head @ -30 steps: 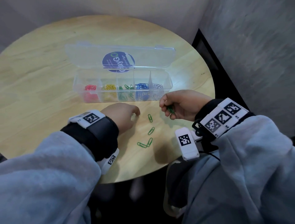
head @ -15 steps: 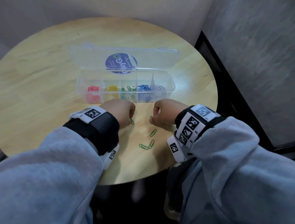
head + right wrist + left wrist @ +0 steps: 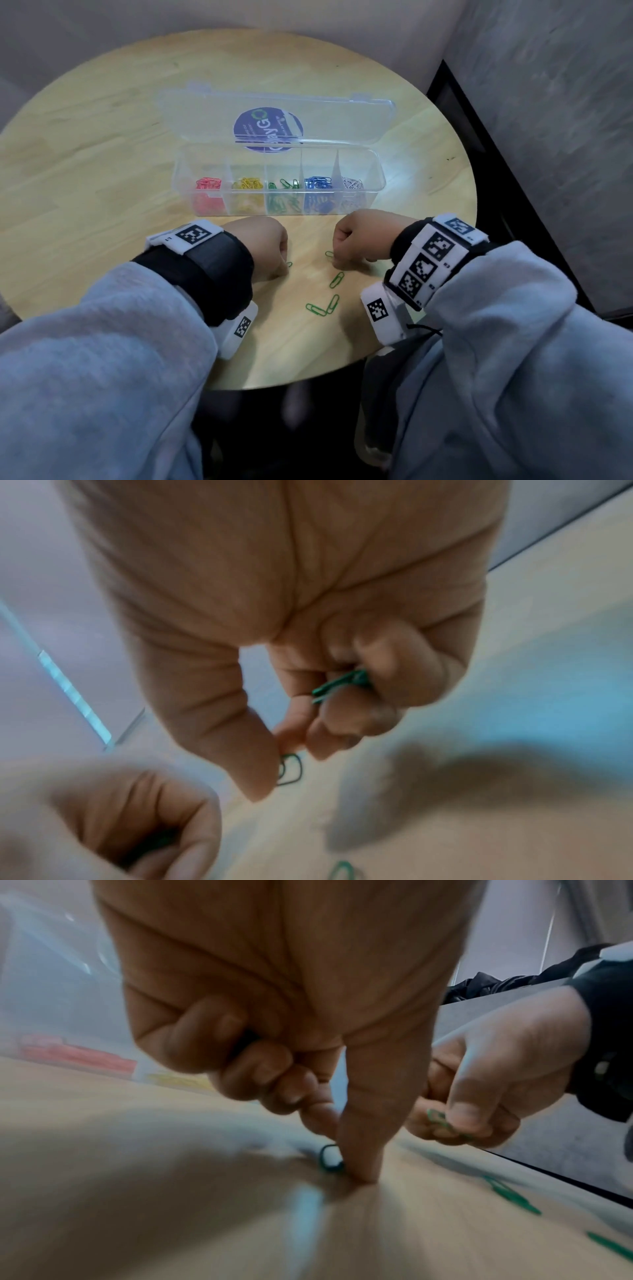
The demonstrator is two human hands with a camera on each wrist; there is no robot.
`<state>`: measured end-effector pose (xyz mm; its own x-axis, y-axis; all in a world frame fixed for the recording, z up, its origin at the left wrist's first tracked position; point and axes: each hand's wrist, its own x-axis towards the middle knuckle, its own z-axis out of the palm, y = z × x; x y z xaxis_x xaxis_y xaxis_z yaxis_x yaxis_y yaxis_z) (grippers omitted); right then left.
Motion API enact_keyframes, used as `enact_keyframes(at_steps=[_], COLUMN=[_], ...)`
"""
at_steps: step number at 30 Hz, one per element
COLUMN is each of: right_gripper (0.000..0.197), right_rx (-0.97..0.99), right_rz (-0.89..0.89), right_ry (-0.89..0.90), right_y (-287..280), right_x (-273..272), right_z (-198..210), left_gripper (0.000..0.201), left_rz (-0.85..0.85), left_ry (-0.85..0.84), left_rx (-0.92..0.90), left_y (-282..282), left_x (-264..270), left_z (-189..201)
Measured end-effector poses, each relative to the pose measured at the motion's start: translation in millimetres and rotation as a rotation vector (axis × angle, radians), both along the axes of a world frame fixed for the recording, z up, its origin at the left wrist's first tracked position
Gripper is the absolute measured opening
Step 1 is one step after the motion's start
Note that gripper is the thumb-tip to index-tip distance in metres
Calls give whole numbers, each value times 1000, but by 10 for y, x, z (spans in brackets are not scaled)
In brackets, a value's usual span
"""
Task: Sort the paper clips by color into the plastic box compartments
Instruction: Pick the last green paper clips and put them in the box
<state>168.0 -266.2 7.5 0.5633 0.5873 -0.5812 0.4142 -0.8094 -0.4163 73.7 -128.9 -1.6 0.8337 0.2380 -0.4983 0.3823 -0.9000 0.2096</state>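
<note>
Nearest, three loose green clips (image 3: 329, 294) lay on tabletop (image 3: 102, 164). Beyond, left hand (image 3: 263, 246) pinned another clip (image 3: 330, 1158); right hand (image 3: 356, 240), clenching collected green clips (image 3: 342, 684), pinched one more (image 3: 291, 769). Farther, plastic box (image 3: 373, 192) stood open.

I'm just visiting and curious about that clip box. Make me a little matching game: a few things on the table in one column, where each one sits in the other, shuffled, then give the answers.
Column one:
1. red clips
2. blue clips
3. round sticker
4. loose green clips

Column two:
a. on the open lid of the plastic box
b. leftmost compartment
c. on the table, between the two wrists
d. compartment just right of the green one

Pairs: 1-b, 2-d, 3-a, 4-c
</note>
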Motion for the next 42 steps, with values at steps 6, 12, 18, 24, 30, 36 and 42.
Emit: enact_keyframes(at_steps=[6,12,18,24,30,36,42], right_gripper=[19,28,17,13,14,12,22], right_rx=[225,315,163,-54,-69,-83,-13], right_rz=[-235,-370,-265,59,166,241,76], right_ry=[350,529,304,-80,-116,-139,-19], right_y=[-92,-114,-163,-176,-85,-55,-136], right_x=[84,119,77,-58,-156,-168,-63], right_z=[10,13,28,-15,-131,-117,-51], left_gripper=[19,37,34,13,20,12,19], left_rz=[89,431,460,-57,-201,-236,-236], left_ry=[-35,-137,-145,-19,31,15,74], left_rx=[-220,-923,-1038,-315,-89,-47,-47], left_y=[118,112,57,-163,-341,-417,-407], left_x=[-69,-80,-84,-199,-218,-231,-211], left_z=[114,250,219,176,20,-58,-108])
